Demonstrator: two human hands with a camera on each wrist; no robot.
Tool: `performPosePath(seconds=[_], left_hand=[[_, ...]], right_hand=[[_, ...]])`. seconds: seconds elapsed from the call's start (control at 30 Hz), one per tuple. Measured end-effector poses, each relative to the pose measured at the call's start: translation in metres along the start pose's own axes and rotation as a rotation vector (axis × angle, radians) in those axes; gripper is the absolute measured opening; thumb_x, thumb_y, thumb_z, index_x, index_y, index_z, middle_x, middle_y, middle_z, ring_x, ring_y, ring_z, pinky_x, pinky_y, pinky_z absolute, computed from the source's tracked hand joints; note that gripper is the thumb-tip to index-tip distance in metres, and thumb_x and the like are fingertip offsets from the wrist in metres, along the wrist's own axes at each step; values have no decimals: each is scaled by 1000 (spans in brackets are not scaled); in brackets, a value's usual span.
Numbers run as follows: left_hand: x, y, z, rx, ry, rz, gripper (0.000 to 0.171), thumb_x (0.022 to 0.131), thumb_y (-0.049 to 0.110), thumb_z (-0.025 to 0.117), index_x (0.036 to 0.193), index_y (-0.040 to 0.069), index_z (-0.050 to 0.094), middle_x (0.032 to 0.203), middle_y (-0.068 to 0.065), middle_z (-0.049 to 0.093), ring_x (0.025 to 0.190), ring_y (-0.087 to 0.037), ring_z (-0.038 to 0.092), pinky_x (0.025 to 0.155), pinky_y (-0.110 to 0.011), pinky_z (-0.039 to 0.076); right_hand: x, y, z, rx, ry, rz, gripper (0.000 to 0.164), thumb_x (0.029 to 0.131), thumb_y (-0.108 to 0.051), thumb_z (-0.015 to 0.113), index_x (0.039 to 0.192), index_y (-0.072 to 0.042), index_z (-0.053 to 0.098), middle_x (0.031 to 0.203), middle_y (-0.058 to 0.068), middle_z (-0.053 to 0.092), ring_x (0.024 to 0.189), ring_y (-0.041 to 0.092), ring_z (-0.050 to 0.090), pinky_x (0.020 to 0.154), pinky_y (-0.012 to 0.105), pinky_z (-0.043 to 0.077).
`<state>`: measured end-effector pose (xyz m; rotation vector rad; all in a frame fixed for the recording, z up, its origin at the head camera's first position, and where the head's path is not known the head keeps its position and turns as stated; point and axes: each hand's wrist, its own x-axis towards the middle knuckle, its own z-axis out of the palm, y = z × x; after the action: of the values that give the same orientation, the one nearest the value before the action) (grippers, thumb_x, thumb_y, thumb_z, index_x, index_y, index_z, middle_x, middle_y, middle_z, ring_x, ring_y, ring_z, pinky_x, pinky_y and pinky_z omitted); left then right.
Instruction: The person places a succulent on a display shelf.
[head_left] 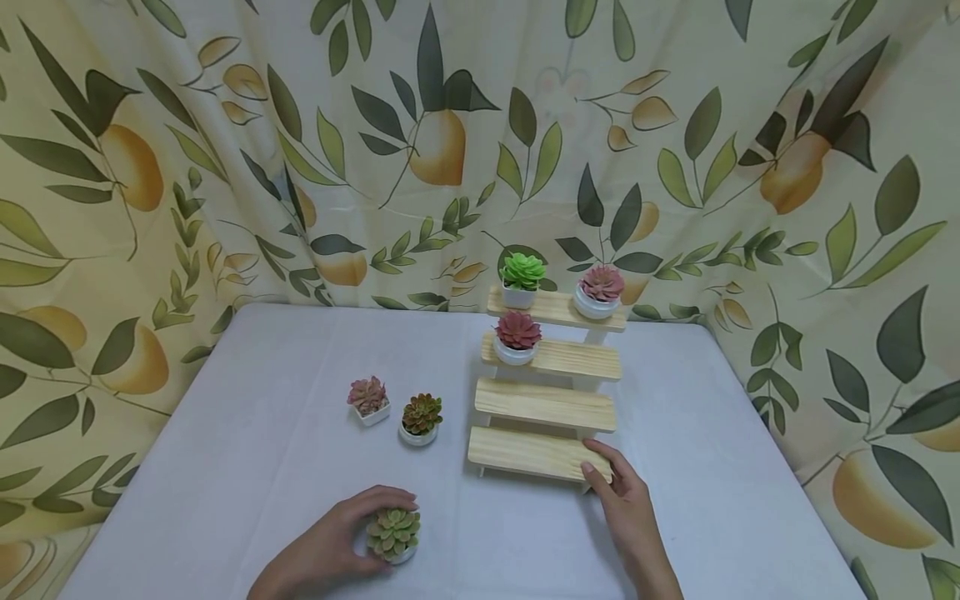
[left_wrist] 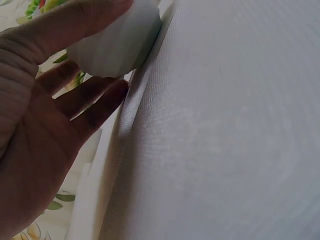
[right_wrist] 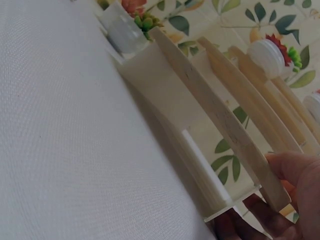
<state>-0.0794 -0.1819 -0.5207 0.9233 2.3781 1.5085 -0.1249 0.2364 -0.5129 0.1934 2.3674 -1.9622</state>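
My left hand (head_left: 337, 537) grips a pale green succulent (head_left: 393, 533) in a white pot (left_wrist: 117, 45) near the front of the table, thumb on one side and fingers round the other. In the left wrist view the pot's base is right at the cloth. With thumb and fingers, my right hand (head_left: 626, 500) holds the right end of the lowest step on a four-tier wooden stand (head_left: 536, 454). Its thumb lies on the board and the other fingers reach underneath, as the right wrist view shows.
A bright green succulent (head_left: 521, 279) and a pink one (head_left: 598, 292) stand on the top tier, a red one (head_left: 516, 336) on the tier below. Left of the stand sit a dusty pink succulent (head_left: 369, 398) and a brownish-green one (head_left: 420, 418). A patterned curtain (head_left: 480, 225) hangs behind.
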Motion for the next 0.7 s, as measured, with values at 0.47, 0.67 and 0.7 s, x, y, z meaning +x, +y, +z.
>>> performPosePath(seconds=[0.47,0.67,0.7], left_hand=[[4,5,1,-21,-9,38,69,83,13,89,143,21,57,136,7,60,123,-16,57,105,-26,45],[14,15,1,-20,-26,56,65,85,16,88,143,23,57,136,8,60,124,-16,57,104,-29,47],[16,16,1,-14,-28,53,65,85,17,88,142,24,58,136,8,60,124,-16,57,103,-29,47]], right_hand=[[-1,-1,-2,-22,-5,3,53,104,-32,66,149,-8,52,165,11,29,152,28,25,100,9,36],[0,-1,-2,-28,1,14,53,103,-33,67,149,-10,52,165,10,30,152,27,26,103,11,36],[0,-1,-2,-25,4,15,53,103,-33,67,149,-10,52,165,10,30,151,28,28,102,11,37]])
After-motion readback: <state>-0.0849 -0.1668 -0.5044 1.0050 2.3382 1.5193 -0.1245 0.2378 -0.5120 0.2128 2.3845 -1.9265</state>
